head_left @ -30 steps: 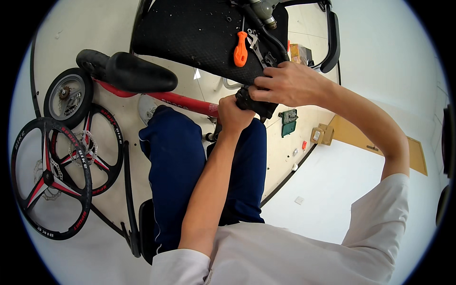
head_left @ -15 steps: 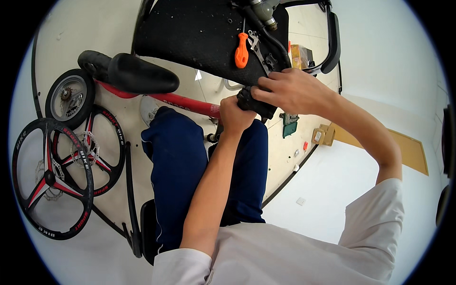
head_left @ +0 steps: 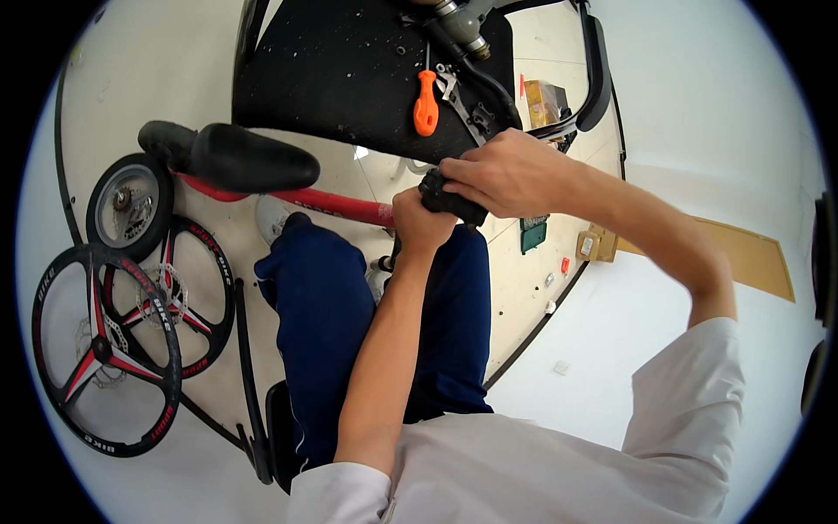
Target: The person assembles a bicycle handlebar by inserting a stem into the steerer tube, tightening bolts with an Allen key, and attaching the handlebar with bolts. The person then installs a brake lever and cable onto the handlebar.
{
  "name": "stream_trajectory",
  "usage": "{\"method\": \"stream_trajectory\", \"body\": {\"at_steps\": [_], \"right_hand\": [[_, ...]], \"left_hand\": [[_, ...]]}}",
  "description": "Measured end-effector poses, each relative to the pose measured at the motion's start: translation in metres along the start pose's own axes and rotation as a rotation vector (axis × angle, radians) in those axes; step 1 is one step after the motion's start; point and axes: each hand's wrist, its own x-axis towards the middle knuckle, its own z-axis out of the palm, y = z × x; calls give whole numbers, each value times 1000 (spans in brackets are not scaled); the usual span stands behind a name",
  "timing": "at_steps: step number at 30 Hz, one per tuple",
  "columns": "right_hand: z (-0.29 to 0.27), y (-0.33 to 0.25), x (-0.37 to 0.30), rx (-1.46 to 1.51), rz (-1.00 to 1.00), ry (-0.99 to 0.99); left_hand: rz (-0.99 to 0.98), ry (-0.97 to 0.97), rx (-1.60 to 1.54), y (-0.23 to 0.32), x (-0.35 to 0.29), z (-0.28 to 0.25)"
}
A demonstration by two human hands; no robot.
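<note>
A red bicycle frame point(head_left: 349, 208) with a black saddle point(head_left: 253, 157) slants across in front of my knees. My left hand point(head_left: 422, 218) is closed round its front end, beside a chunky black part point(head_left: 449, 197) whose exact kind I cannot make out. From the right, my right hand point(head_left: 511, 175) bends over that black part, its thumb and fingers closed on it. The hands partly hide the part. Just beyond, on a black chair seat point(head_left: 332, 79), lie an orange-handled screwdriver point(head_left: 425, 105) and a metal adjustable wrench point(head_left: 458, 105).
Two three-spoke wheels point(head_left: 102, 349) with black rims are at the left, near a smaller tyred wheel point(head_left: 131, 205). A black tube with a metal fitting point(head_left: 463, 31) rests on the chair. Cardboard boxes point(head_left: 598, 244) and a green case point(head_left: 533, 234) lie on the floor at right.
The whole view has shifted slightly, with the chair tools further left and the wheels lower. Both hands keep their hold at the frame's front end, the right fingers slightly repositioned on the black part.
</note>
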Motion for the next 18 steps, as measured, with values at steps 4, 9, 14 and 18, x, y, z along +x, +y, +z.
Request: {"method": "stream_trajectory", "body": {"at_steps": [4,9,14,18], "right_hand": [[0,15,-4,285,298,304],[83,107,-50,439,715,636],[108,145,-36,328,663,789],[106,155,-14,305,658,845]], "left_hand": [[34,-18,76,1,3,-10],[54,-106,159,5,-2,-3],[37,-14,77,-3,3,1],[32,21,131,2,2,2]]}}
